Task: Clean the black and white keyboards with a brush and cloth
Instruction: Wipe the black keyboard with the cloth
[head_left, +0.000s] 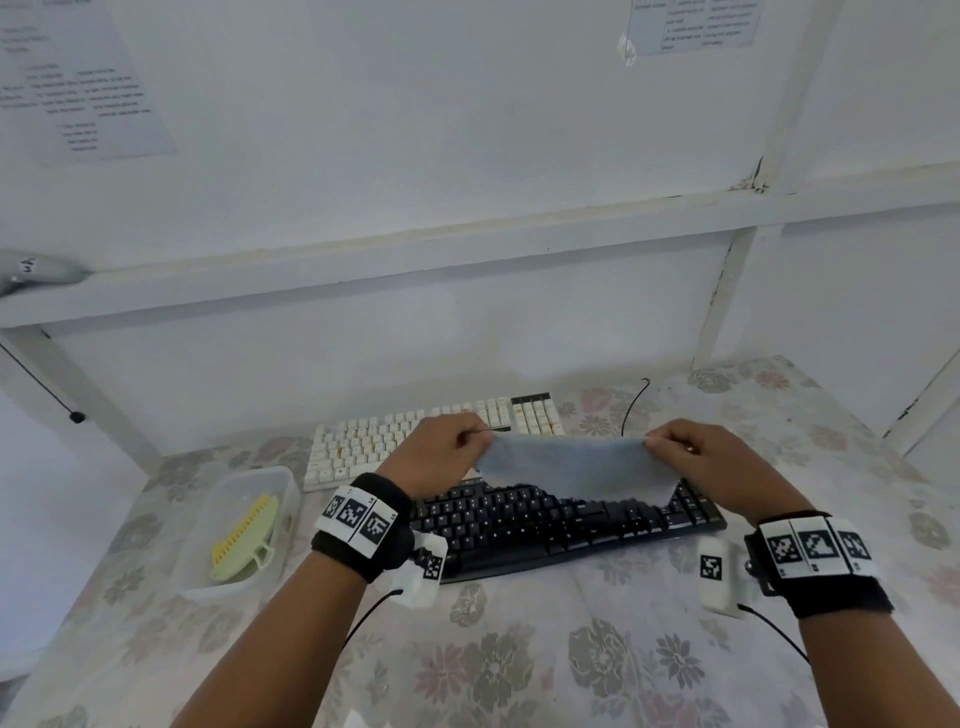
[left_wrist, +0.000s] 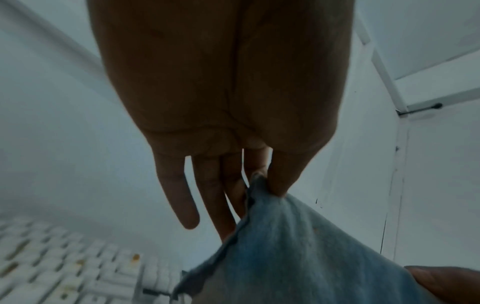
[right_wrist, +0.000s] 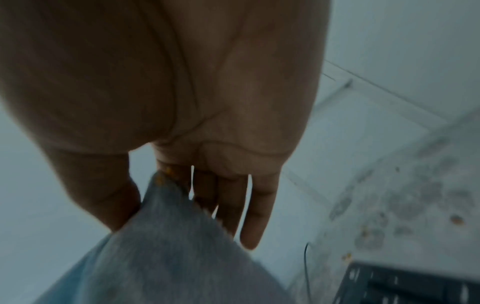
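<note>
Both hands up over the black keyboard (head_left: 566, 525) — left hand (head_left: 441, 452) and right hand (head_left: 706, 462) each pinch a top corner of the blue cloth (head_left: 576, 467), stretched flat between them. White keyboard (head_left: 395, 441) sits just behind the black one. Yellow brush (head_left: 244, 538) lies in the clear plastic tub (head_left: 205, 579) — left side of floral tablecloth (head_left: 519, 665).

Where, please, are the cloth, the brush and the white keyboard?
cloth (head_left: 571, 465), head view, middle of the fabric.
brush (head_left: 244, 540), head view, its yellow bristles.
white keyboard (head_left: 358, 447), head view, left key block.
</note>
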